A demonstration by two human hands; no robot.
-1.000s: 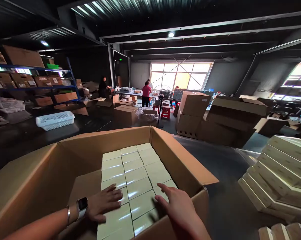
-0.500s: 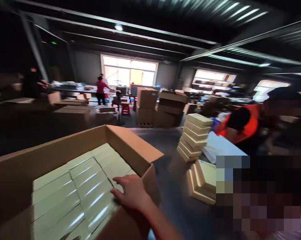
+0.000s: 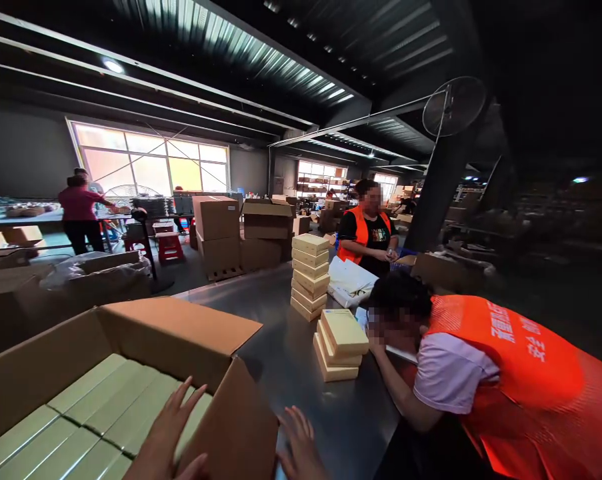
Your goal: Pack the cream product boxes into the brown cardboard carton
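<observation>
A large open cardboard carton [image 3: 235, 408] at the lower left holds rows of pale yellow-green boxes [image 3: 125, 393], some with a shiny wrap. My left hand [image 3: 168, 423] reaches over the carton's right part, fingers apart on or just above the boxes; contact is hard to tell. Just outside the carton's right wall is my right hand [image 3: 301, 443], fingers spread and holding nothing. Its lower part is cut off by the frame edge. Beyond it on the dark metal table [image 3: 265, 363] lies a low stack of pale yellow boxes [image 3: 343, 343].
A taller stack of yellow boxes [image 3: 311, 277] stands farther back. At right, a person in an orange vest [image 3: 511, 360] bends over the table. Another vested person [image 3: 368, 230] stands behind white packaging [image 3: 351, 280]. Big cartons [image 3: 218, 233] stand beyond the table.
The view has swung right. My right hand has left the boxes inside the carton and is now outside its right wall. My left hand has come into fuller view over the boxes.
</observation>
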